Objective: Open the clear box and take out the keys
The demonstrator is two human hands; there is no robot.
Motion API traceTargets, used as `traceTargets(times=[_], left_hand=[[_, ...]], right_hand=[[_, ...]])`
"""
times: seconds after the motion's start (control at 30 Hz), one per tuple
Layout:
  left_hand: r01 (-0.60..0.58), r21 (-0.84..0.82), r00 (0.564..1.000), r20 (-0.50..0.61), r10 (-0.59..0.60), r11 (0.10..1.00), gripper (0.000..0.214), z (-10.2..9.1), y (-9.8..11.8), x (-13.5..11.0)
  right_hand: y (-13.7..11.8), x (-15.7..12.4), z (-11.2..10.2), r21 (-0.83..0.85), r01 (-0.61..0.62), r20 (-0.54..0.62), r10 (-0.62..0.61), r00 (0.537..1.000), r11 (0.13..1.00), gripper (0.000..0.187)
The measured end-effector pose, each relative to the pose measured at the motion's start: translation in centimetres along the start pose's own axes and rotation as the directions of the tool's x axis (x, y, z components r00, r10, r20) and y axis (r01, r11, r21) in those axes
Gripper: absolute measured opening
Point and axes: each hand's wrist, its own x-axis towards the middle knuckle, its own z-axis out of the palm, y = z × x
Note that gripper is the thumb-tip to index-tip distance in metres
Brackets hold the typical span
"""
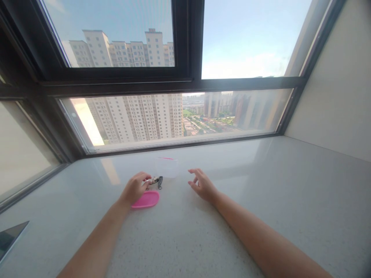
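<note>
My left hand (pixel 135 188) rests on a pale stone windowsill (pixel 261 193), its fingers curled and pinching a small metal clip-like item (pixel 155 180) with a black loop. A pink oval lid (pixel 145 199) lies flat just under and to the right of that hand. A clear plastic container (pixel 167 166) with a pink rim edge stands a little farther back, between the hands. My right hand (pixel 203 184) hovers to the right of the container, fingers spread and loosely bent, holding nothing.
A wide black-framed window (pixel 185 83) runs along the back of the sill, with high-rise buildings outside. A pale wall (pixel 336 96) closes the right side. A dark flat corner (pixel 10 237) of some device shows at the lower left.
</note>
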Motion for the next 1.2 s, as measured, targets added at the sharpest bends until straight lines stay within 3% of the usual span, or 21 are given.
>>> traceTargets(times=[0.13, 0.3, 0.57, 0.83, 1.2], left_hand=[[0.003, 0.021, 0.995, -0.095, -0.001, 1.000, 0.020, 0.3, -0.2, -0.4], [-0.021, 0.016, 0.995, -0.099, 0.022, 1.000, 0.027, 1.0, 1.4, -1.3], [-0.160, 0.048, 0.987, 0.009, 0.160, 0.986, 0.032, 2.4, 4.5, -1.9], [-0.132, 0.151, 0.990, -0.031, 0.138, 0.980, 0.031, -0.2, 3.3, -2.3], [0.050, 0.071, 0.990, -0.138, -0.040, 0.996, 0.037, 1.6, 1.5, -1.9]], right_hand=[[0.5, 0.3, -0.6, -0.081, -0.060, 0.079, 0.067, 0.995, 0.995, 0.019], [1.1, 0.5, -0.9, -0.199, -0.075, 0.217, 0.119, 0.969, 0.977, 0.039], [0.5, 0.7, -0.8, -0.304, -0.041, 0.315, 0.141, 0.939, 0.952, 0.043], [0.6, 0.8, -0.9, -0.303, -0.038, 0.326, 0.141, 0.935, 0.952, 0.042], [0.3, 0.8, -1.0, -0.309, -0.056, 0.332, 0.163, 0.929, 0.950, 0.037]])
